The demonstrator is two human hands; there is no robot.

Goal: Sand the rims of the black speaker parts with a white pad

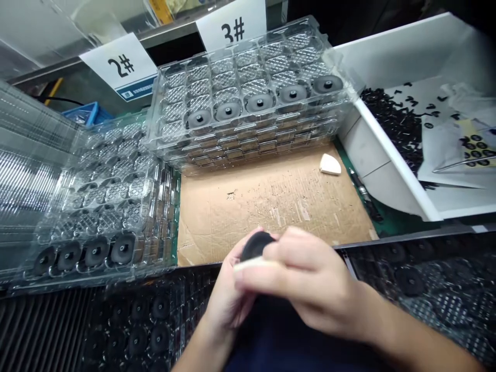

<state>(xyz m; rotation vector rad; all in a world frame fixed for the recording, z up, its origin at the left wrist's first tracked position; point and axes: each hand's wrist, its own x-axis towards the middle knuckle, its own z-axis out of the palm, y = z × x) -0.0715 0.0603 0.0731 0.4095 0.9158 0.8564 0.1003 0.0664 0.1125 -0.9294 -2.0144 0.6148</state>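
A black round part (256, 245) is gripped in my left hand (227, 289), near the front edge of the cardboard. My right hand (310, 274) is closed over it, fingers pressed at its face. Along the right forefinger runs a pale strip (253, 262); whether it is a held piece or a finger cover I cannot tell. Both hands partly hide the part, and motion blurs them. Past the hands lies a sheet of brown cardboard (256, 201), scuffed and flecked with dark bits.
Stacked clear trays stand behind (248, 124) and at left (104, 206), each with a row of black round parts in its front. A white bin (399, 155) at right holds small black pieces. A white wedge (330, 165) and a dark pen-like tool (364, 194) lie nearby.
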